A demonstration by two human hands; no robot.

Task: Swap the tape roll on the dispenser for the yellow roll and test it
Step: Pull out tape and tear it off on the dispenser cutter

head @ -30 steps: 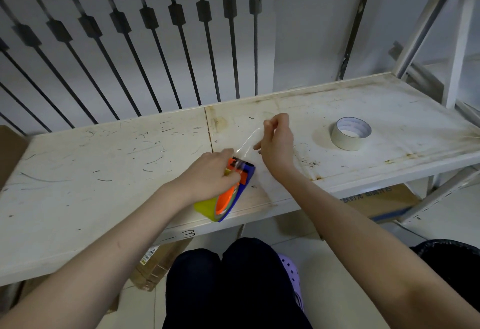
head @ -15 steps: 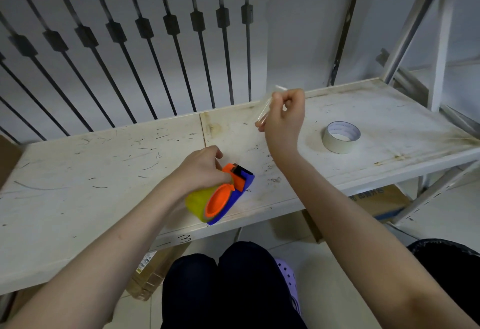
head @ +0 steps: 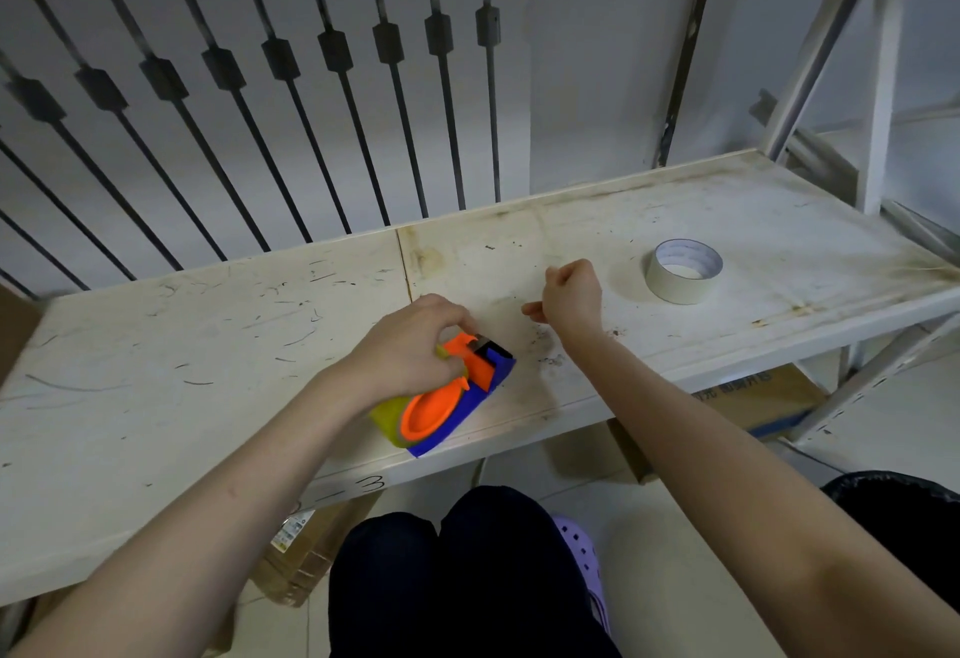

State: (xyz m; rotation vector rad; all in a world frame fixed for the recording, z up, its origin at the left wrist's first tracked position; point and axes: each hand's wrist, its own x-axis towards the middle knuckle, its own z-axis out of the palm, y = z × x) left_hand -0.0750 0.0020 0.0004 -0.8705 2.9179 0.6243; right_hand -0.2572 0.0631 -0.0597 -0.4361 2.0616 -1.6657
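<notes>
Head view: scuffed white shelf (head: 208,345); left hand (head: 410,345) grips dispenser (head: 480,376), right hand (head: 571,296) clenched.

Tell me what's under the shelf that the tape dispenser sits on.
A left cardboard box and a right cardboard box stick out below the shelf. The board hides whatever lies further back.

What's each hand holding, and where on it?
Left hand grips the dispenser from above, near its cutter end. Right hand is curled; whether it pinches tape cannot be told.
</notes>
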